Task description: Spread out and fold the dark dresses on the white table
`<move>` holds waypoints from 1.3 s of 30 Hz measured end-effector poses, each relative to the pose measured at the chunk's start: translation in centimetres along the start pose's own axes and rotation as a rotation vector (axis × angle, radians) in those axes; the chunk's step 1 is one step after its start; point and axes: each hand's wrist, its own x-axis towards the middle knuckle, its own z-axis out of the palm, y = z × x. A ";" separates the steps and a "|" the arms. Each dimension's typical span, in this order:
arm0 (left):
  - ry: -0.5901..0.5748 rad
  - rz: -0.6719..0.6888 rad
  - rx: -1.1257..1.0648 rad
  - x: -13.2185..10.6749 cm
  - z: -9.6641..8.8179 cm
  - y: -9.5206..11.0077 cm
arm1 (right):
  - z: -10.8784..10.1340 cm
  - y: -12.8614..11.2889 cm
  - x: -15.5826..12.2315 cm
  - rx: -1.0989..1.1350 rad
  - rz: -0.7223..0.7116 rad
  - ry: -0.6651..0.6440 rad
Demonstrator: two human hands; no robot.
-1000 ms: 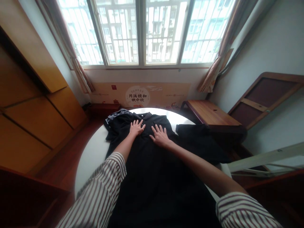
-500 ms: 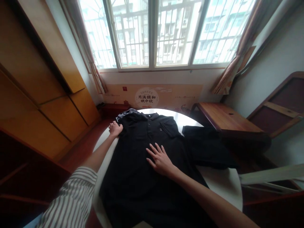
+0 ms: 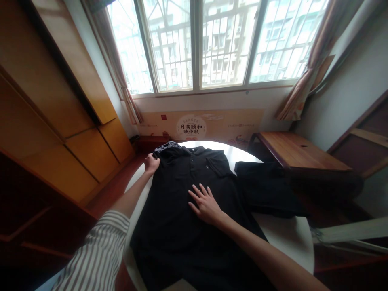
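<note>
A black polo shirt [image 3: 178, 210] lies face up on a round white table [image 3: 287, 238], collar toward the window. My left hand [image 3: 150, 163] is closed on the shirt's left shoulder at the table's far left edge. My right hand [image 3: 205, 204] rests flat on the shirt's chest, fingers spread. A second black garment [image 3: 266, 188] lies to the right of the shirt, partly hanging off the table.
Wooden cabinets [image 3: 75, 133] line the left wall. A brown wooden side table [image 3: 298, 152] stands at the right, under the window. A printed cardboard panel [image 3: 200, 123] leans against the wall behind the table. A pale rail [image 3: 348, 234] crosses the lower right.
My left hand moved from the shirt's chest out to its left shoulder and closed on the fabric. My right hand slid lower on the chest. The view shifted right and up.
</note>
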 end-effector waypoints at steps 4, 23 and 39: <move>0.023 0.104 0.016 -2.2 0.8 3.6 | 0.2 0.1 0.0 0.000 -0.008 0.016; -0.430 0.180 0.109 -0.7 5.7 5.5 | 0.2 -0.3 -0.1 -0.006 -0.017 -0.007; -0.361 0.847 -0.242 -30.4 -9.7 -0.6 | -6.5 0.0 -21.4 0.074 -0.122 -0.064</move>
